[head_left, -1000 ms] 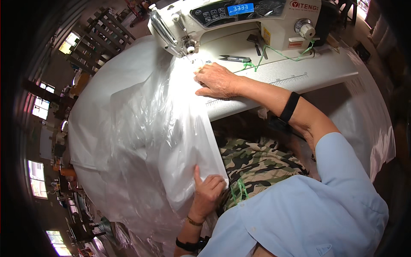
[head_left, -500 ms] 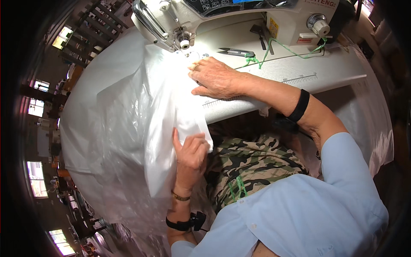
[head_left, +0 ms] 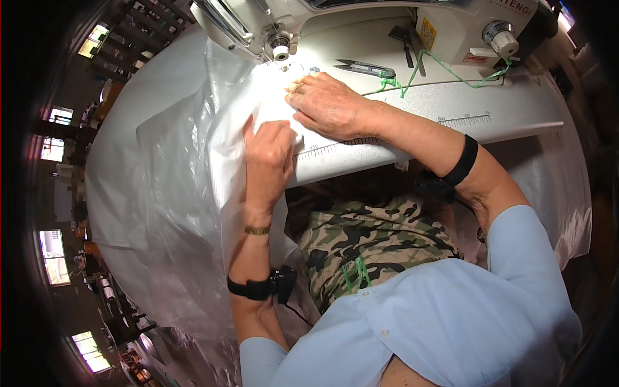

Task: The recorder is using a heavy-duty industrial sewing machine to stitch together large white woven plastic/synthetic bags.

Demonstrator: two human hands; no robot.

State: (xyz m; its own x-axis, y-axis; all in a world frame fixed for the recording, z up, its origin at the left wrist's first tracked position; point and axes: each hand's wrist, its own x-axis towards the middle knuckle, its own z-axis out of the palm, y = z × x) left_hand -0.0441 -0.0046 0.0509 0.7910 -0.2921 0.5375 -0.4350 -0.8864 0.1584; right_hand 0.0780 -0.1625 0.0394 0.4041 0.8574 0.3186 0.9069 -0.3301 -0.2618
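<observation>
The left hand (head_left: 267,158) lies flat, palm down and fingers extended, on the white translucent sheet material (head_left: 174,168) at the front edge of the sewing table (head_left: 490,106); it grips nothing. The right hand (head_left: 329,103) also lies flat on the material, fingers together, with the fingertips just beside the presser foot area (head_left: 280,50) of the industrial sewing machine (head_left: 387,19). The two hands are near each other, the right one farther from the body. The material covers the left part of the table and hangs in loose folds off its left and front edges (toward the person's lap). Thread snips (head_left: 364,66) lie on the machine bed beyond the right hand, close to a green cord (head_left: 445,69).
</observation>
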